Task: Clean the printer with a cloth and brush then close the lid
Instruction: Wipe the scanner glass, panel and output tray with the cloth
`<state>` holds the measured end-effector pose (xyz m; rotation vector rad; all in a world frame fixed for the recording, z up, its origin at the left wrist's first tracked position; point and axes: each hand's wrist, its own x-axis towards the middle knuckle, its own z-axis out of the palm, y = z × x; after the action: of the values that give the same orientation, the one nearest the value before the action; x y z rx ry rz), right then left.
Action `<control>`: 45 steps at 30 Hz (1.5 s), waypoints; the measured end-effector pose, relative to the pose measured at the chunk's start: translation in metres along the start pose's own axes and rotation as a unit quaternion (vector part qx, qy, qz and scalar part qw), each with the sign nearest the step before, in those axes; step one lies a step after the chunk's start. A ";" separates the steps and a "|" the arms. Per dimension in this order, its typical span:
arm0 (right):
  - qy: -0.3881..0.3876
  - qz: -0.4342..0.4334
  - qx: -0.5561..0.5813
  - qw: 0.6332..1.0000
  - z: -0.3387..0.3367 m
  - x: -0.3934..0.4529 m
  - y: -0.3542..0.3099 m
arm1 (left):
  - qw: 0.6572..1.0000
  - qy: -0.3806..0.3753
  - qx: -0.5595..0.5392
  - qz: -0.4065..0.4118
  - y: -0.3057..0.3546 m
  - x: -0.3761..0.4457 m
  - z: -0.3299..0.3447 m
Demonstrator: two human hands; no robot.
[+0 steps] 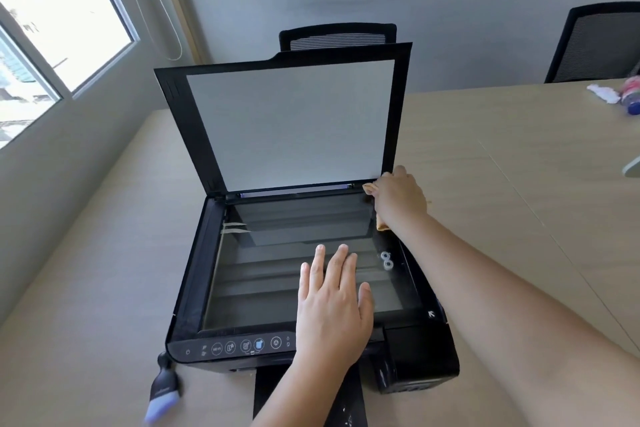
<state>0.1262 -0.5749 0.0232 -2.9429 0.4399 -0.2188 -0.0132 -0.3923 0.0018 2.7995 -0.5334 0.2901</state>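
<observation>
Black printer (194, 288) with white-lined lid (291, 125), tan cloth (382, 224), lilac-bristled black brush (162, 388), pale wood-grain table (485, 166).

Most of the cloth (381, 224) is hidden under the right hand (398, 198) at the printer (415, 367)'s far right corner (only tan edges show). Right of the printer, a blurred bottle (632, 95) is cut by the frame edge. The brush (162, 392), left of the printer's front, is blurred.
</observation>
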 end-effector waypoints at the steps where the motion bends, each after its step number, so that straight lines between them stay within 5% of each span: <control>1: -0.004 -0.004 0.033 0.999 0.001 0.004 -0.006 | 1.000 0.000 -0.003 -0.001 0.000 0.000 0.000; 9: -0.043 -0.131 0.130 0.982 0.001 0.004 -0.079 | 1.000 0.001 -0.015 -0.002 0.000 0.001 -0.001; 14: -0.101 -0.272 0.099 0.952 0.005 0.004 -0.137 | 0.999 0.009 -0.034 -0.012 -0.001 -0.001 -0.001; 19: -0.127 -0.308 0.048 0.942 0.003 0.004 -0.135 | 0.999 0.012 -0.038 -0.019 0.000 -0.001 -0.002; 23: -0.152 -0.247 0.002 0.957 -0.009 0.007 -0.084 | 0.999 0.021 -0.030 -0.013 0.000 -0.001 -0.002; 27: -0.125 -0.076 -0.010 0.989 -0.017 0.011 0.006 | 1.000 0.015 -0.025 -0.007 0.000 -0.002 -0.001; 36: -0.092 -0.204 0.125 0.967 -0.039 -0.112 0.062 | 1.000 0.010 -0.022 -0.009 -0.001 -0.001 -0.001; 45: -0.070 -0.189 0.153 0.968 -0.057 -0.209 0.067 | 1.000 0.015 -0.024 0.001 -0.002 -0.002 0.000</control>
<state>-0.1002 -0.5830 0.0417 -2.6847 -0.1656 -0.1092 -0.0141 -0.3902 0.0014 2.7451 -0.5287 0.3144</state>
